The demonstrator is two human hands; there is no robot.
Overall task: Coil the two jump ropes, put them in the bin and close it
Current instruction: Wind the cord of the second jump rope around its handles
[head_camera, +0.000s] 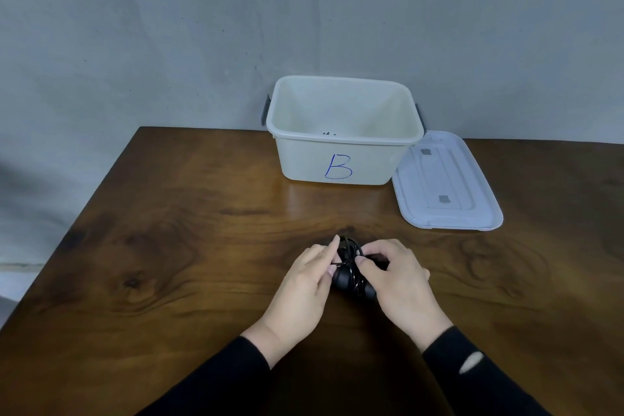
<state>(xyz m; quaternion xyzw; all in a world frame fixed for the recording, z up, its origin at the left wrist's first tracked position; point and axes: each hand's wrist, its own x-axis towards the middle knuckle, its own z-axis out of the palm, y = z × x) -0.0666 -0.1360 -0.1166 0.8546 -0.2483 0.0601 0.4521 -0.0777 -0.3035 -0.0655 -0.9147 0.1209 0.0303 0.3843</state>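
Observation:
A black jump rope, wound into a tight bundle around its dark handles, rests low over the wooden table. My left hand grips its left side with the forefinger stretched along the cord. On the right side, my right hand pinches the cord with thumb and fingers. Behind them stands the open white bin, marked with a blue B. A small dark bit of something shows just over its front rim, too little to identify. The bin's translucent lid lies flat on the table to its right.
The bin stands against a grey wall at the table's far edge. The table's left edge runs diagonally from the far corner toward me. Black sleeves cover both forearms.

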